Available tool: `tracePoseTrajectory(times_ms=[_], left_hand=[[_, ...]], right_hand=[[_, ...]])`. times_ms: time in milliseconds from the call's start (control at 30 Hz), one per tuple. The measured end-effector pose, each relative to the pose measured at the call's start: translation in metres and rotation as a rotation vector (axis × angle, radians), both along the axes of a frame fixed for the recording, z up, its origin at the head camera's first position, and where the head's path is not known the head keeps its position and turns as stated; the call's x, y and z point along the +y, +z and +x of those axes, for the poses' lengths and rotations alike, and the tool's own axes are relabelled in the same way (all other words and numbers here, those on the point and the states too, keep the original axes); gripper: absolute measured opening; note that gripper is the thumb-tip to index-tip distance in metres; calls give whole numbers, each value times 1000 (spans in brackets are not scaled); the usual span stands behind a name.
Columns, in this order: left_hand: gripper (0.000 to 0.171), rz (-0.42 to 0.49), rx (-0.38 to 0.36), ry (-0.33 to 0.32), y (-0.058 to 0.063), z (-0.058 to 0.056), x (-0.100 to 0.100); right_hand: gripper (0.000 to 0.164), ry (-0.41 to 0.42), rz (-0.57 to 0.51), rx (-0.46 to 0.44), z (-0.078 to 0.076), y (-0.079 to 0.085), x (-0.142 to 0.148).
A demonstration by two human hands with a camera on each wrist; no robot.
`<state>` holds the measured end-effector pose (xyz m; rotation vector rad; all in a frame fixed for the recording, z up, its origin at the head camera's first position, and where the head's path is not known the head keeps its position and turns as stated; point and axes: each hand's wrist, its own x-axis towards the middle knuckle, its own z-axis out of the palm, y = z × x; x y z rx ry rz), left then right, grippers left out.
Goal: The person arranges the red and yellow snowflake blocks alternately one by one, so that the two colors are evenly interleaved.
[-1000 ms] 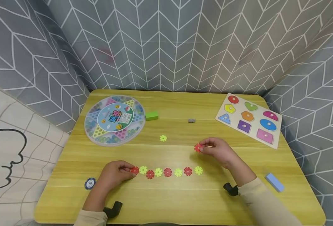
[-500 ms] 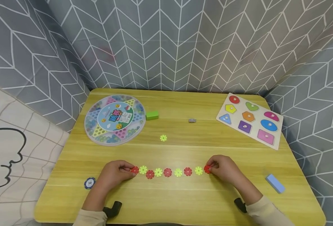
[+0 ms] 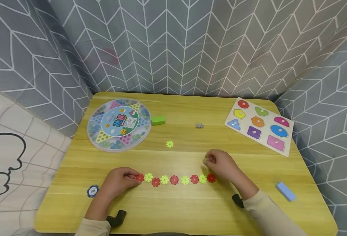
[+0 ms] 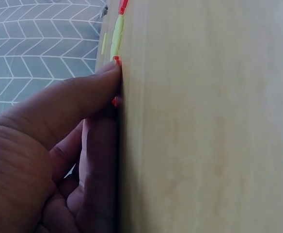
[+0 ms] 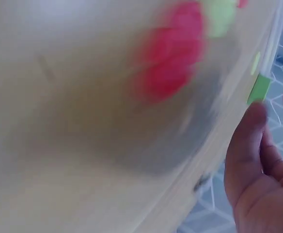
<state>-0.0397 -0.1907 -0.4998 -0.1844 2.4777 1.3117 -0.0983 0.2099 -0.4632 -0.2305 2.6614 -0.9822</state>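
Note:
A row of red and yellow-green snowflake discs, toothed at the rim, lies across the table. My left hand (image 3: 117, 183) pinches the red snowflake disc (image 3: 139, 177) at the row's left end between thumb and finger; in the left wrist view the thumb hides most of that disc. My right hand (image 3: 222, 164) is raised just behind the row's right end, thumb and finger apart and nothing between them. Below it lies the end red disc (image 3: 211, 178), beside a yellow-green disc (image 3: 202, 178). The right wrist view shows the red disc (image 5: 173, 51) blurred.
A lone yellow-green disc (image 3: 169, 144) lies behind the row. Farther back are a round Chinese checkers set (image 3: 98, 123), a green block (image 3: 158, 120), a small grey piece (image 3: 199, 126) and a shape puzzle board (image 3: 263, 139). A poker chip (image 3: 92, 191) is left, a blue block (image 3: 285, 191) right.
My right hand brought a red disc down to the row's right end, let it go and lifted away, back and left. The row's right end shifted slightly left. My left hand stayed put.

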Motion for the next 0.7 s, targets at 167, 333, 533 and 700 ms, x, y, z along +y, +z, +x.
tracePoseTrajectory(times_ms=[167,333,533,700], left_hand=[[27,13,2,15,0,0,-3],[27,54,6,5,-2,0,1],[27,28,-5,15,2,0,1],[28,19,-7,19,3,1,0]], right_hand=[[40,2,-155,-131,-55,-3,-62],[45,-55,-117,-108,-79,-13,-107],[38,14,67,45,-80,-16,-133],[27,77,124,52,-79,-10,-140]])
